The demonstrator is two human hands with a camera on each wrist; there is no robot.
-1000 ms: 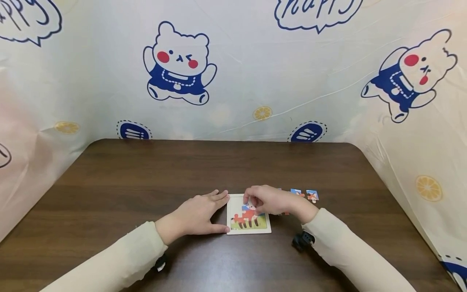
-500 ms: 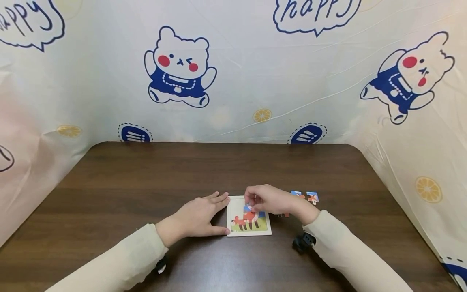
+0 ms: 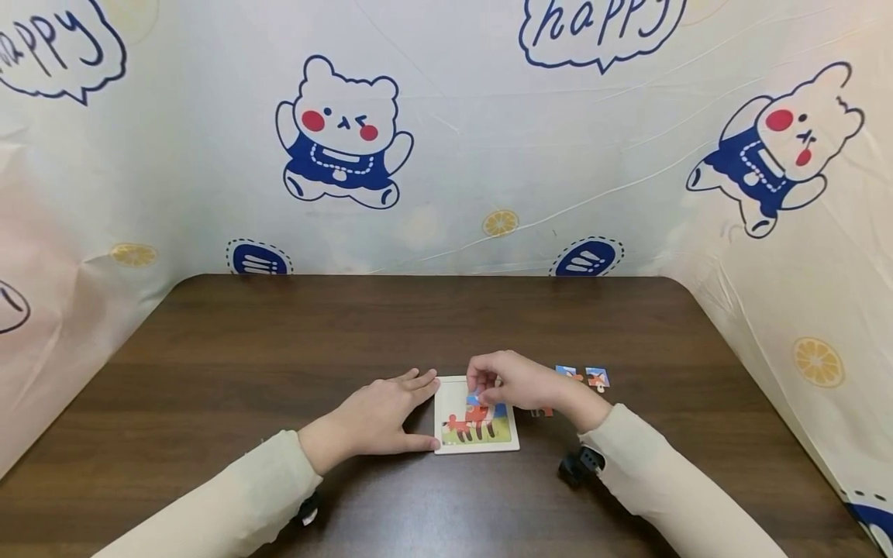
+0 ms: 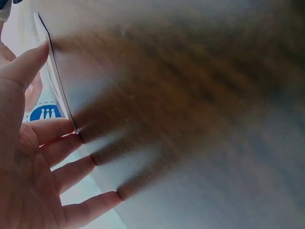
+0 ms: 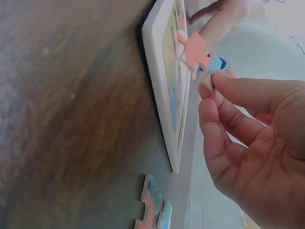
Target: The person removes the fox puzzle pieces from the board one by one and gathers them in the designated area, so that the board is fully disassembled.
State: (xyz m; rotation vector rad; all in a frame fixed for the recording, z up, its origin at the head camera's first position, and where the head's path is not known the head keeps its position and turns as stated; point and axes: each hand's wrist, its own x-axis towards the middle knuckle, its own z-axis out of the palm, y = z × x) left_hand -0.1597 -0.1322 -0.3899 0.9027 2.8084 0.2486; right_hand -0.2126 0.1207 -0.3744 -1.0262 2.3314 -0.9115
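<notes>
In the head view my left hand [image 3: 377, 415] lies flat at the left side of a small white-framed jigsaw board [image 3: 449, 394], thumb and fingertips right at its edge. Its fingers are spread and fairly straight, as the left wrist view also shows. My right hand [image 3: 512, 380] is over the board's upper right part. Between thumb and fingertips it pinches a jigsaw piece [image 5: 194, 51], orange-red with some blue, held tilted close over the board. Fitted pieces form a green strip with dark-legged orange animal parts along the bottom; the upper left shows bare white.
Loose jigsaw pieces [image 3: 598, 377] lie on the brown table [image 3: 314, 325] to the right of the board, some partly hidden by the right forearm. A black wrist camera [image 3: 581, 465] sits under the right cuff. A printed curtain [image 3: 453, 155] surrounds the table's far sides.
The right hand keeps pinching the piece and shifts only slightly over the board, the piece turning a little. The left hand stays at the board's edge. The head view tilts up slightly.
</notes>
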